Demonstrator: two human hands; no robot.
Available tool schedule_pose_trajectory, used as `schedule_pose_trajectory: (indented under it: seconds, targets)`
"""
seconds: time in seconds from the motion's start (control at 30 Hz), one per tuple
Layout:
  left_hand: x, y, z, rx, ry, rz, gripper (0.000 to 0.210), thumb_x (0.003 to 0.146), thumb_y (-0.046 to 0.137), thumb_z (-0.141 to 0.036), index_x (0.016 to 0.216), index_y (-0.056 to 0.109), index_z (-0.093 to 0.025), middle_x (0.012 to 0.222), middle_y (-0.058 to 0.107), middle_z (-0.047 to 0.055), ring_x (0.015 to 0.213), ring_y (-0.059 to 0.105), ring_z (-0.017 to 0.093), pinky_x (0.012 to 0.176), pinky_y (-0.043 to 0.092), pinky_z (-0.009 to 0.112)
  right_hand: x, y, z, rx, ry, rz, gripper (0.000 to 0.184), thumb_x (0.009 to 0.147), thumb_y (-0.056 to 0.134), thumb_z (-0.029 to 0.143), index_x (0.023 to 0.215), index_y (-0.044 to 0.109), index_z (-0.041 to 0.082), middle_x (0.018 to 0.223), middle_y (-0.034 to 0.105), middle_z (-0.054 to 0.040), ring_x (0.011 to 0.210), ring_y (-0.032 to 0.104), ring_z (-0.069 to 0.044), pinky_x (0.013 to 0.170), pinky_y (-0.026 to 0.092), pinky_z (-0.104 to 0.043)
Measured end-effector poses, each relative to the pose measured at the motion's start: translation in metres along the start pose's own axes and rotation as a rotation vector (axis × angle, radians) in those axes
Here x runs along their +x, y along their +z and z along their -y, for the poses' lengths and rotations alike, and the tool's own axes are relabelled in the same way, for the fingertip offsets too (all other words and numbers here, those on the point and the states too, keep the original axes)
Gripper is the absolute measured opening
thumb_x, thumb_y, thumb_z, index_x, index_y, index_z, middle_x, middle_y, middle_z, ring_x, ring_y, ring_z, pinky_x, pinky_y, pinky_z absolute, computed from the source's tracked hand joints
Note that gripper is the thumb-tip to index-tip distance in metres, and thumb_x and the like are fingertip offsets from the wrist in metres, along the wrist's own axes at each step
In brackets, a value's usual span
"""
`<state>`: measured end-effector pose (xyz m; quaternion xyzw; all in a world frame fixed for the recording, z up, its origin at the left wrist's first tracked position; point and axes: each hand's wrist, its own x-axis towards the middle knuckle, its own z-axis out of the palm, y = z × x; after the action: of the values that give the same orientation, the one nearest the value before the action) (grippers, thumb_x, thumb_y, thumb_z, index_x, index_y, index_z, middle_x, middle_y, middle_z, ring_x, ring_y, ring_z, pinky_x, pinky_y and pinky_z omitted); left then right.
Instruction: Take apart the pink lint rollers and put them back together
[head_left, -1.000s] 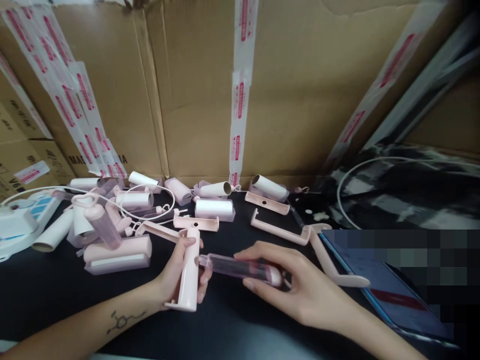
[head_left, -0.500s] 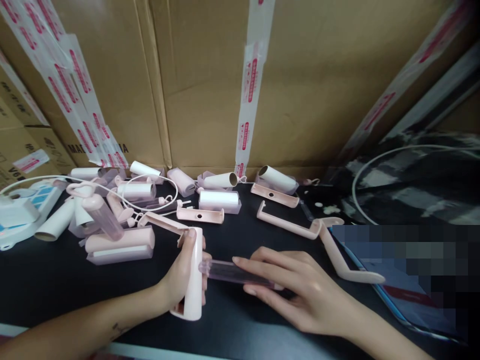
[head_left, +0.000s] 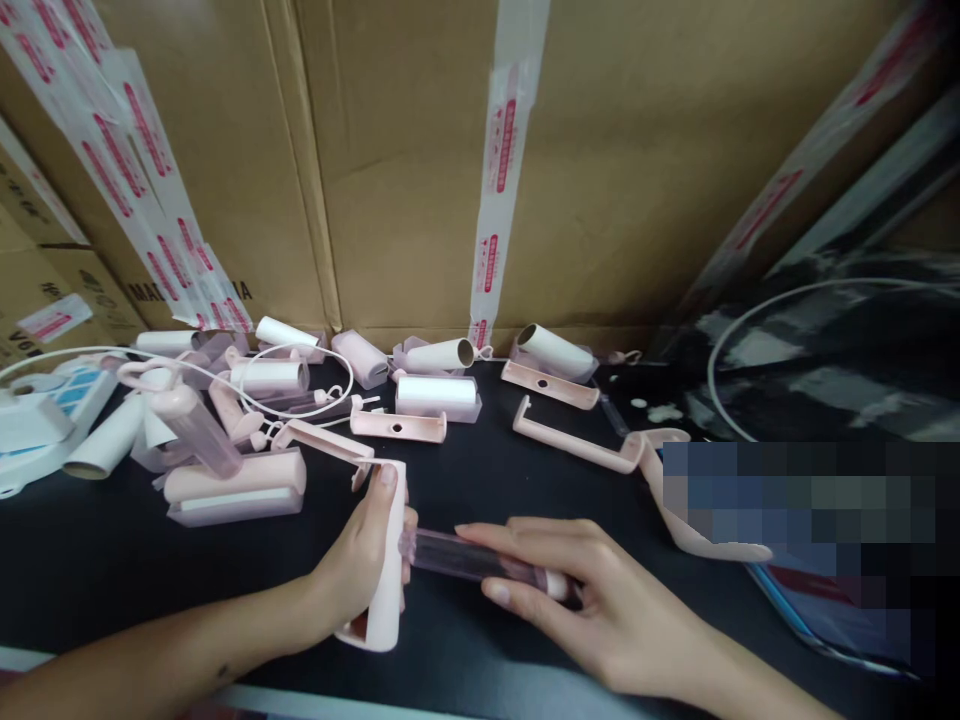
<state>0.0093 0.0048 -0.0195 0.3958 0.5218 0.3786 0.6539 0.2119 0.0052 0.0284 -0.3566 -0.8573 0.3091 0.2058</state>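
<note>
My left hand (head_left: 365,545) is closed around a pale pink, half-round lint roller casing (head_left: 388,570), held upright with its hollow side to the left. From the right, my right hand (head_left: 600,590) pinches a translucent purple handle tube (head_left: 480,558) between thumb and fingers. The tube's narrow end meets the casing's right side; whether it is seated there I cannot tell. A whitish cap (head_left: 556,584) shows at the tube's other end, near my palm. Just behind my left hand lies another pink holder piece (head_left: 322,440).
Left on the black table lie white paper rolls (head_left: 105,437), a pink roller (head_left: 232,478) and a power strip (head_left: 45,430). Pink brackets (head_left: 577,440) and a phone (head_left: 817,635), partly pixelated, are at right. A cardboard box (head_left: 405,180) stands behind.
My right hand has shifted slightly down, its fingers a little changed on the tube, so more of the whitish cap shows. My left hand still grips the casing. The view has moved slightly.
</note>
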Motion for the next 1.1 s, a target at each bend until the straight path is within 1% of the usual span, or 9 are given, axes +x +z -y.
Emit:
schedule_pose_trajectory:
  seconds: [0.13, 0.3, 0.37, 0.5, 0.6, 0.7, 0.8, 0.9, 1.1]
  targets:
    - [-0.001, 0.001, -0.001, 0.003, 0.004, -0.012, 0.062, 0.07, 0.025, -0.08, 0.062, 0.04, -0.02, 0.04, 0.033, -0.008, 0.027, 0.033, 0.007, 0.025, 0.032, 0.016, 0.001, 0.005, -0.002, 0.168, 0.194, -0.001, 0.037, 0.081, 0.057, 0.043, 0.103, 0.067, 0.015, 0.06, 0.053, 0.0014, 0.05, 0.042, -0.008, 0.046, 0.029, -0.019]
    - [-0.002, -0.002, -0.001, 0.049, 0.205, -0.038, 0.064, 0.069, 0.022, -0.082, 0.058, 0.036, -0.02, 0.042, 0.034, -0.007, 0.029, 0.034, 0.006, 0.027, 0.03, 0.015, 0.009, 0.011, -0.013, 0.788, 0.407, 0.253, 0.044, 0.084, 0.047, 0.051, 0.069, 0.058, 0.012, 0.046, 0.033, 0.0068, 0.041, 0.02, -0.004, 0.038, 0.012, -0.02]
    - [-0.002, -0.003, -0.002, 0.104, 0.195, -0.053, 0.065, 0.068, 0.02, -0.082, 0.057, 0.035, -0.02, 0.041, 0.033, -0.007, 0.03, 0.035, 0.006, 0.027, 0.032, 0.016, 0.011, 0.011, -0.015, 0.849, 0.419, 0.276, 0.044, 0.086, 0.045, 0.051, 0.067, 0.055, 0.012, 0.047, 0.032, 0.0074, 0.041, 0.017, -0.004, 0.039, 0.009, -0.021]
    - [0.0, -0.002, -0.007, 0.138, 0.124, -0.053, 0.062, 0.069, 0.023, -0.081, 0.061, 0.037, -0.021, 0.043, 0.035, -0.007, 0.03, 0.038, 0.008, 0.027, 0.035, 0.017, 0.009, 0.008, -0.012, 0.541, 0.29, 0.165, 0.04, 0.088, 0.044, 0.047, 0.093, 0.062, 0.012, 0.048, 0.043, 0.0052, 0.044, 0.033, -0.006, 0.043, 0.023, -0.019]
    - [0.001, 0.001, -0.013, 0.004, 0.052, -0.049, 0.058, 0.069, 0.029, -0.08, 0.074, 0.039, -0.023, 0.046, 0.037, -0.009, 0.03, 0.037, 0.008, 0.026, 0.035, 0.018, 0.005, 0.003, -0.007, 0.169, 0.202, 0.04, 0.035, 0.086, 0.049, 0.043, 0.108, 0.06, 0.018, 0.061, 0.06, 0.001, 0.05, 0.049, -0.009, 0.048, 0.032, -0.02]
    - [0.002, 0.002, -0.018, -0.091, 0.056, -0.05, 0.055, 0.069, 0.034, -0.078, 0.081, 0.038, -0.025, 0.047, 0.037, -0.01, 0.031, 0.037, 0.008, 0.024, 0.035, 0.017, 0.001, 0.0, -0.005, -0.189, -0.032, -0.096, 0.031, 0.086, 0.053, 0.035, 0.114, 0.058, 0.021, 0.08, 0.066, -0.0016, 0.061, 0.057, -0.011, 0.055, 0.037, -0.021]
    - [0.0, 0.002, -0.017, -0.034, 0.063, -0.031, 0.054, 0.07, 0.032, -0.077, 0.08, 0.037, -0.024, 0.049, 0.037, -0.01, 0.033, 0.037, 0.007, 0.025, 0.035, 0.016, 0.0, 0.001, -0.007, -0.442, -0.273, -0.166, 0.032, 0.088, 0.051, 0.028, 0.117, 0.056, 0.017, 0.076, 0.065, -0.0024, 0.058, 0.056, -0.011, 0.052, 0.035, -0.022]
    - [-0.003, 0.0, -0.01, 0.106, 0.147, -0.002, 0.052, 0.075, 0.028, -0.074, 0.081, 0.038, -0.023, 0.048, 0.035, -0.01, 0.034, 0.037, 0.007, 0.028, 0.035, 0.014, 0.0, 0.006, -0.01, -0.556, -0.372, -0.173, 0.032, 0.089, 0.048, 0.028, 0.118, 0.056, 0.015, 0.068, 0.062, -0.0011, 0.051, 0.052, -0.01, 0.047, 0.033, -0.024]
    - [-0.007, -0.001, -0.003, 0.196, 0.254, 0.011, 0.047, 0.083, 0.021, -0.066, 0.083, 0.039, -0.023, 0.047, 0.033, -0.009, 0.037, 0.035, 0.006, 0.035, 0.034, 0.013, -0.003, 0.017, -0.013, -0.44, -0.353, -0.192, 0.032, 0.088, 0.049, 0.025, 0.118, 0.054, 0.015, 0.068, 0.061, -0.0009, 0.054, 0.055, -0.01, 0.049, 0.036, -0.023]
